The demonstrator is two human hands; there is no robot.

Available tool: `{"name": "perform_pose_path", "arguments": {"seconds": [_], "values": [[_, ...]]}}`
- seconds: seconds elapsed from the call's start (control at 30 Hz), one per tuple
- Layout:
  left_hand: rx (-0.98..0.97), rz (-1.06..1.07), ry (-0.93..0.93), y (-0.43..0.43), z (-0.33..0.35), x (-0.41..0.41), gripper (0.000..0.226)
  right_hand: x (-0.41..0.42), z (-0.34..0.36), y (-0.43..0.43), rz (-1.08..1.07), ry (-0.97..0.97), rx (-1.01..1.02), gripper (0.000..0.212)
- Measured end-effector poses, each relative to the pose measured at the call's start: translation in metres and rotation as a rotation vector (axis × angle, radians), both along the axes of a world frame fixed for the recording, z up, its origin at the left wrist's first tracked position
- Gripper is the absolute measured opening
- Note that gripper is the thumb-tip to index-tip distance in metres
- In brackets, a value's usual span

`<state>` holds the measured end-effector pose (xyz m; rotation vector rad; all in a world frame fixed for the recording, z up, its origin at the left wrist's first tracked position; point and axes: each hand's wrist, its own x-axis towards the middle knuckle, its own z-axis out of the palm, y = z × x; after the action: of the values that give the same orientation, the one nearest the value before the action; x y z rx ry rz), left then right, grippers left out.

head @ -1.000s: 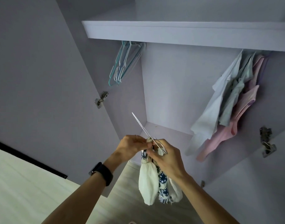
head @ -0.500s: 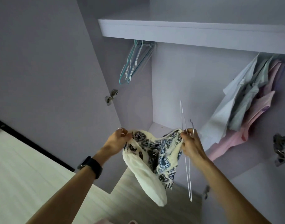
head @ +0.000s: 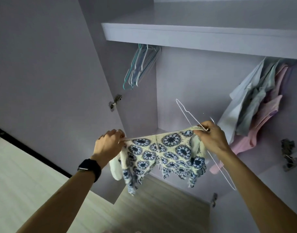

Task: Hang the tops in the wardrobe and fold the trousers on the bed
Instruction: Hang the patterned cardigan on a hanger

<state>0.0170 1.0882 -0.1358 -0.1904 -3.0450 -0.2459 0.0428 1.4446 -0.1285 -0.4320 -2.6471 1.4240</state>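
The left hand (head: 109, 145) pinches one corner of the flowery top (head: 162, 153), held wide before the open wardrobe (head: 194, 36). The right hand (head: 210, 139) grips the other corner and a white hanger (head: 189, 117), whose middle hides behind that hand.

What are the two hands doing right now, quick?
Left hand: pinching one corner of the patterned top.
Right hand: gripping the other corner plus the white wire hanger.

Your view: dim and bluish, with soft shadow inside the wardrobe (head: 186, 81). Brightest patch is the floor (head: 26, 174) at your left. Straight edges bow near the borders.
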Motion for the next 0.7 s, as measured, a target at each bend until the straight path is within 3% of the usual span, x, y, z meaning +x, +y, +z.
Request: {"name": "perform_pose_path", "arguments": {"seconds": [0.1,0.27,0.37,0.47,0.63,0.7], "values": [[0.028,0.053,0.032,-0.006,0.006,-0.006,0.020,0.003,-0.006,0.009,-0.070,-0.072,0.027,0.014],[0.300,-0.012,-0.289,-0.001,0.029,-0.026,0.015,0.008,-0.027,0.016,-0.083,-0.201,0.086,0.015],[0.253,-0.083,-0.398,0.013,0.044,-0.034,0.017,0.007,-0.039,0.016,-0.105,-0.230,0.111,0.022],[0.144,-0.114,-0.354,0.026,0.057,-0.043,0.014,0.016,-0.040,0.009,-0.122,-0.181,0.110,0.022],[-0.104,-0.050,-0.202,0.056,0.058,-0.054,0.018,0.057,-0.032,-0.008,-0.022,-0.003,-0.146,0.030],[-0.110,-0.024,-0.198,0.062,0.054,-0.055,0.021,0.075,-0.025,-0.015,0.057,0.002,-0.201,0.031]]}}
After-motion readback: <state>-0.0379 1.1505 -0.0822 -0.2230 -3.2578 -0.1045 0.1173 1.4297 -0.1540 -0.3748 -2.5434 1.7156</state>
